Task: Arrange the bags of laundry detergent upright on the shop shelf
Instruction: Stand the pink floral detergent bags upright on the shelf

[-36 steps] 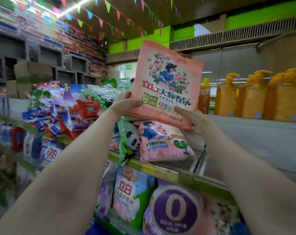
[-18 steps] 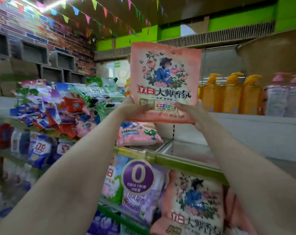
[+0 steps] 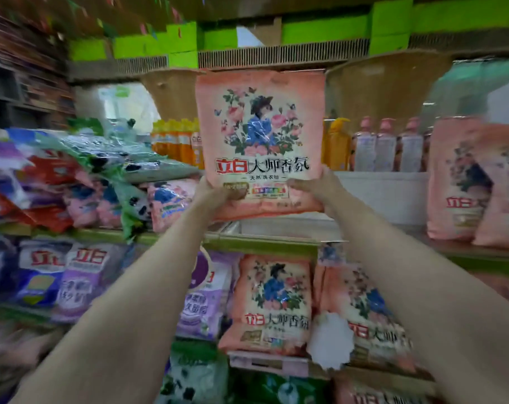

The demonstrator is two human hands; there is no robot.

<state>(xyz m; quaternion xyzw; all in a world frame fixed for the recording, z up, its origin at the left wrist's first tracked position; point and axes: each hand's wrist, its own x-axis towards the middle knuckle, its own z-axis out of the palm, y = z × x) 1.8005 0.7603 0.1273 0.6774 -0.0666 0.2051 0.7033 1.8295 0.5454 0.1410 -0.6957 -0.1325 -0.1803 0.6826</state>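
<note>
A pink detergent bag point(image 3: 260, 135) with a flower print is held upright in front of me, just above the top shelf point(image 3: 265, 239). My left hand point(image 3: 215, 192) grips its lower left corner. My right hand point(image 3: 320, 188) grips its lower right corner. Two matching pink bags point(image 3: 474, 185) stand upright on the same shelf at the right. At the left, a heap of mixed detergent bags point(image 3: 72, 176) lies flat and tilted on that shelf.
Orange bottles point(image 3: 174, 141) and pink pump bottles point(image 3: 387, 147) stand behind the top shelf. The shelf below holds upright pink bags point(image 3: 272, 301), a purple bag point(image 3: 201, 295) and blue bags point(image 3: 40, 275). A white price tag point(image 3: 330, 341) hangs in front.
The bag has turned from tilted to upright and moved right along the shelf, both hands still gripping it. My view swung right, bringing the standing pink bags into sight.
</note>
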